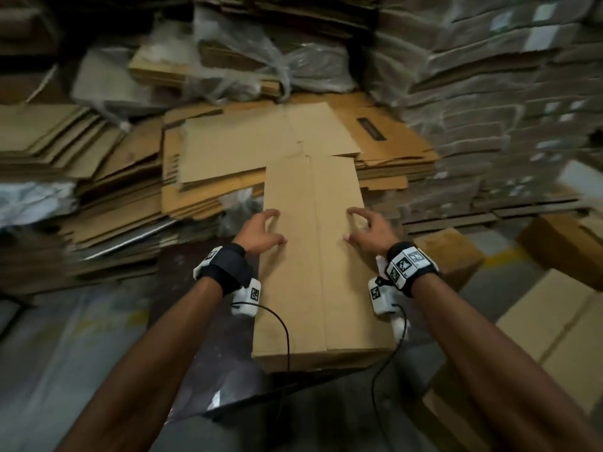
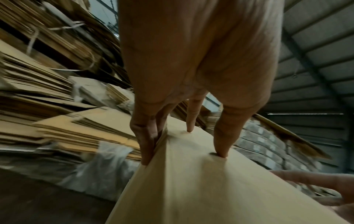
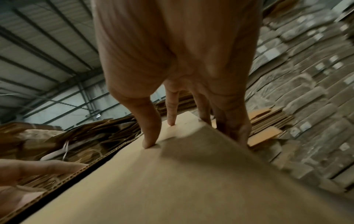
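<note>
Hands (image 1: 262,231) (image 1: 370,230) clasp cardboard box (image 1: 313,272); dark printed strip (image 1: 372,128) beyond is unreadable.

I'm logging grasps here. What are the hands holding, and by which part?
A long cardboard box: the left hand grips its left long edge, the right hand its right long edge.
</note>
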### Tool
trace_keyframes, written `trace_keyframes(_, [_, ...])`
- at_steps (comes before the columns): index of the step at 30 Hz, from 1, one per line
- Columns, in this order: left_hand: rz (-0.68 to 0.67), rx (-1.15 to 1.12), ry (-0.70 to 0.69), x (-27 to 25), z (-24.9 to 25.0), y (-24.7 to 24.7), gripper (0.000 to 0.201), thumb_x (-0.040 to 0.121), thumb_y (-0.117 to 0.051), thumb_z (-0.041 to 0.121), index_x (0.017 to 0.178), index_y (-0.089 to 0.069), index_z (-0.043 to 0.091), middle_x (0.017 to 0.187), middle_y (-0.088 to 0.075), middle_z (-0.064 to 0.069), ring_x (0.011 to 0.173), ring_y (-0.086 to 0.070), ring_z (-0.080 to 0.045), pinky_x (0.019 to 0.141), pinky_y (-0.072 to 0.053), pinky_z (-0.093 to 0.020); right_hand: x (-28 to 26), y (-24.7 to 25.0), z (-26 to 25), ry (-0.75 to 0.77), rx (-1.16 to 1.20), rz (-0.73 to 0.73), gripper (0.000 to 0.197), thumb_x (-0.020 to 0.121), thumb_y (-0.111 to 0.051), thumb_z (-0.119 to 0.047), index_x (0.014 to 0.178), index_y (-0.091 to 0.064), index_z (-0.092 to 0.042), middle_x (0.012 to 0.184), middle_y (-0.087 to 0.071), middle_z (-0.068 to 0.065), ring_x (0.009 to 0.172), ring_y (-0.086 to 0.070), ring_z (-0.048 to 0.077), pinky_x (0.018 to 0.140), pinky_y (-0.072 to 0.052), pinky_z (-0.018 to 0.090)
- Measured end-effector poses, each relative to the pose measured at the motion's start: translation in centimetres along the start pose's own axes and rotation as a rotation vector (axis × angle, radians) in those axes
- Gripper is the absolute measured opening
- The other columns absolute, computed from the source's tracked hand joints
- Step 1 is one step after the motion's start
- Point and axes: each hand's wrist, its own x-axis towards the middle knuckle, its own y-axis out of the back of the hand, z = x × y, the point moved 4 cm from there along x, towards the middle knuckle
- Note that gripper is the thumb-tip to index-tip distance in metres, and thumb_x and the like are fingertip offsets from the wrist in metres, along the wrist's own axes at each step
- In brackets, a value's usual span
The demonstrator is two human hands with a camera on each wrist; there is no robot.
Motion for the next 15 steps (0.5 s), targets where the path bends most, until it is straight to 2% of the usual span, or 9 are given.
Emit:
trace_keyframes(1, [0.013,-0.010,0.034,0.1,-1.5,0.3,0.074,0.084,-0.081,0.018,0.149,-0.047,0.020,0.151,-0.048,-0.008,0.139,-0.046,-0.027,0.113,-0.041,-0.036,1.2,-1.5,-0.1,0.001,0.001,-0.049,0.071,0.079,-0.083,-0.020,0.140,-0.055,-0.043,0.132,-0.059,0.011,0.107,-0.064,0.027,0.087,-0.058,0.034])
trace_keyframes(3, [0.030,-0.028,0.113,0.5,-4.1,0.3,0.077,0.080,-0.084,0.018,0.148,-0.048,0.022,0.148,-0.050,-0.007,0.134,-0.050,-0.026,0.112,-0.043,-0.037,3.3,-3.7,-0.2,0.014,-0.017,-0.157,0.079,0.077,-0.083,-0.007,0.144,-0.052,-0.036,0.116,-0.065,0.011,0.087,-0.067,0.022,0.063,-0.057,0.025])
trace_keyframes(4, [0.033,-0.037,0.144,0.7,-5.2,0.2,0.080,0.078,-0.086,0.020,0.148,-0.048,0.023,0.148,-0.051,-0.006,0.132,-0.052,-0.026,0.112,-0.044,-0.038,4.4,-4.7,-0.1,0.021,-0.035,-0.204,0.083,0.076,-0.082,-0.002,0.146,-0.051,-0.032,0.114,-0.065,0.011,0.085,-0.066,0.020,0.060,-0.056,0.024])
trace_keyframes(5, [0.034,-0.044,0.171,1.2,-6.3,-0.1,0.084,0.075,-0.087,0.024,0.148,-0.048,0.025,0.148,-0.051,-0.006,0.133,-0.053,-0.027,0.112,-0.044,-0.040,5.4,-5.5,0.0,0.027,-0.056,-0.242,0.086,0.074,-0.082,0.001,0.147,-0.050,-0.031,0.119,-0.063,0.011,0.090,-0.066,0.021,0.063,-0.058,0.026])
trace_keyframes(7, [0.038,-0.041,0.213,2.1,-7.7,-0.7,0.087,0.073,-0.088,0.028,0.150,-0.047,0.026,0.151,-0.050,-0.007,0.137,-0.050,-0.028,0.113,-0.044,-0.042,7.3,-6.6,0.0,0.035,-0.098,-0.305,0.090,0.072,-0.084,0.001,0.148,-0.049,-0.032,0.134,-0.054,0.013,0.105,-0.064,0.029,0.080,-0.062,0.040])
trace_keyframes(9, [0.039,-0.031,0.247,3.2,-8.5,-1.3,0.085,0.077,-0.088,0.024,0.151,-0.046,0.024,0.152,-0.049,-0.007,0.139,-0.047,-0.027,0.113,-0.043,-0.038,9.1,-7.5,0.2,0.044,-0.131,-0.344,0.092,0.070,-0.086,0.001,0.148,-0.049,-0.032,0.142,-0.048,0.013,0.114,-0.060,0.033,0.087,-0.061,0.047])
trace_keyframes(11, [0.057,-0.023,0.278,4.1,-8.9,-1.9,0.082,0.079,-0.087,0.020,0.151,-0.047,0.022,0.151,-0.050,-0.008,0.139,-0.047,-0.027,0.110,-0.043,-0.033,10.8,-8.3,0.7,0.050,-0.143,-0.371,0.092,0.069,-0.088,0.000,0.147,-0.050,-0.031,0.145,-0.046,0.013,0.122,-0.055,0.033,0.092,-0.059,0.047])
trace_keyframes(15, [0.095,0.028,0.313,5.7,-9.8,-3.1,0.080,0.080,-0.085,0.020,0.151,-0.049,0.020,0.147,-0.055,-0.010,0.137,-0.049,-0.027,0.104,-0.040,-0.026,13.1,-9.3,2.7,0.078,-0.201,-0.400,0.086,0.070,-0.092,-0.013,0.143,-0.052,-0.034,0.150,-0.045,0.012,0.139,-0.042,0.034,0.112,-0.042,0.045])
